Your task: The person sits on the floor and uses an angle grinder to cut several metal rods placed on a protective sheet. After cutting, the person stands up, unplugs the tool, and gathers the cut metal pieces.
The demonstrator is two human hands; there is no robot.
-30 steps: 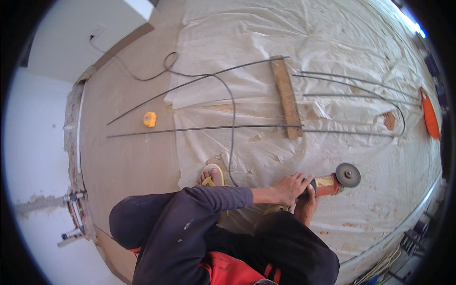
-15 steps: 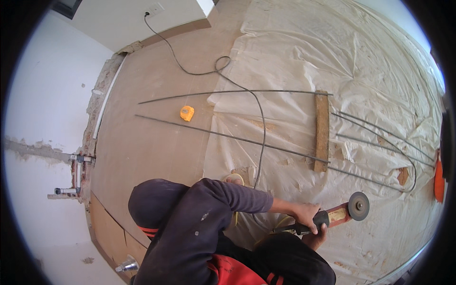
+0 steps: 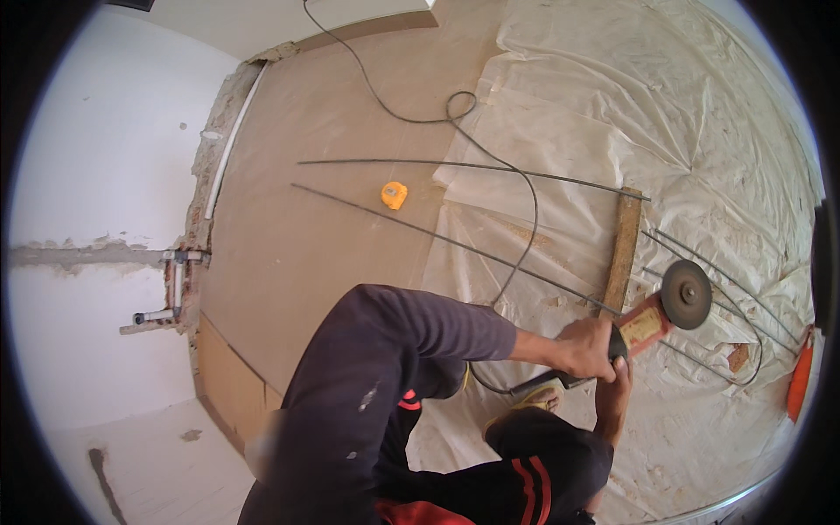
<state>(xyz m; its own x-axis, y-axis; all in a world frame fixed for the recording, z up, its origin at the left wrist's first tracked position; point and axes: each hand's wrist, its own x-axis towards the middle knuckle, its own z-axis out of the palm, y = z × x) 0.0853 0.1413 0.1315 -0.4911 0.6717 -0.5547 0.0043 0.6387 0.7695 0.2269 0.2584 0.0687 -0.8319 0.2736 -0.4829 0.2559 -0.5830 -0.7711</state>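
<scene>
My left hand (image 3: 584,347) is wrapped round the dark rear body of an angle grinder (image 3: 643,327). Beside it, my right hand (image 3: 615,385) grips the same tool from the near side, its palm partly hidden. The grinder's worn red-and-yellow front points away to the right, ending in a round grey disc (image 3: 686,295). In the picture the disc overlaps thin metal rods; whether it touches any, I cannot tell. One long rod (image 3: 455,248) and another farther rod (image 3: 472,166) rest across a wooden block (image 3: 624,241) just left of the disc.
A yellow tape measure (image 3: 395,195) lies on brown floor covering between the rods. The looped power cable (image 3: 381,103) crosses the floor to the grinder. Plastic sheeting (image 3: 604,114) covers the right side. An orange object (image 3: 799,385) sits at the far right. White pipes (image 3: 179,289) protrude from the left wall.
The grinder has moved farther from me, its disc now beside the wooden block and over the rods. Both hands still hold it. The view has shifted, and my sandalled foot shows below the tool.
</scene>
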